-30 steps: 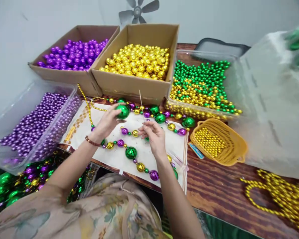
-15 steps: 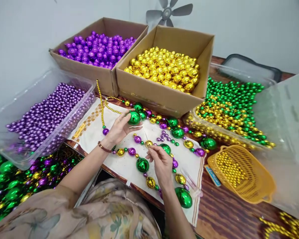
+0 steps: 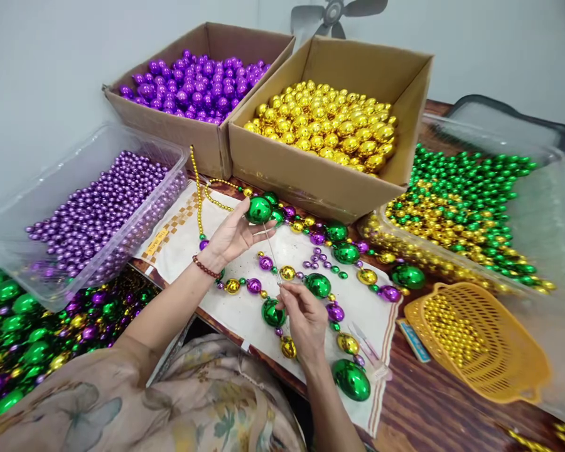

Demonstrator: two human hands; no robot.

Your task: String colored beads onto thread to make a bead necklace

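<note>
1. Pale wall is running behind a wooden table; a fan is showing at the top edge.
2. Far left: a heap of mixed green, gold and purple beads is lying low beside the person's sleeve.
3. Clear plastic tub is sitting just above that heap, holding small purple beads.
4. Cardboard box of larger purple balls is standing behind the tub, touching a second cardboard box filled with gold balls.
5. White cloth is lying in front of the boxes, with strung beads of green, gold and purple looping across it.
6. Left hand is grasping a large green ball between thumb and fingertips, raised just above the cloth near the gold-ball box.
7. Thin needle is slanting from under the green ball down toward the right hand.
8. Right hand is pinching the needle's lower end, fingers closed tight, hovering over the strung beads.
9. Right of the cloth: a clear tray is holding small green and gold beads.
10. Yellow basket with small gold beads is resting on the table, near the tray.
</note>
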